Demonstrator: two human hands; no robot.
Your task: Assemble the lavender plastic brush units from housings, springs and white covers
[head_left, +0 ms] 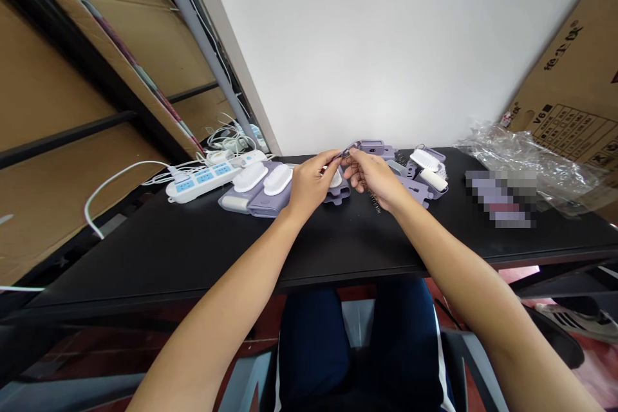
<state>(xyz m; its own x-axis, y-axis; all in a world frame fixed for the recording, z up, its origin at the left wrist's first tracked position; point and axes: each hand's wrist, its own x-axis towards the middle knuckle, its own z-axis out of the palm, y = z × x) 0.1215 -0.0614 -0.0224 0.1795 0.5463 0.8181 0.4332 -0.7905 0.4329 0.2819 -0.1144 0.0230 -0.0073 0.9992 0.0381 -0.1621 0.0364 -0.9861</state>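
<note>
My left hand and my right hand meet above the far middle of the black table. Both pinch a small thin purple part between their fingertips, too small to name. Just under the hands lies a purple device, partly hidden. To the left rest two purple devices with white oval pads. To the right lies a cluster of purple and white parts.
A white power strip with blue sockets and tangled white cables sit at the table's far left. Crumpled clear plastic and a cardboard box stand at the right. Cardboard-filled shelving runs along the left. A white wall is behind.
</note>
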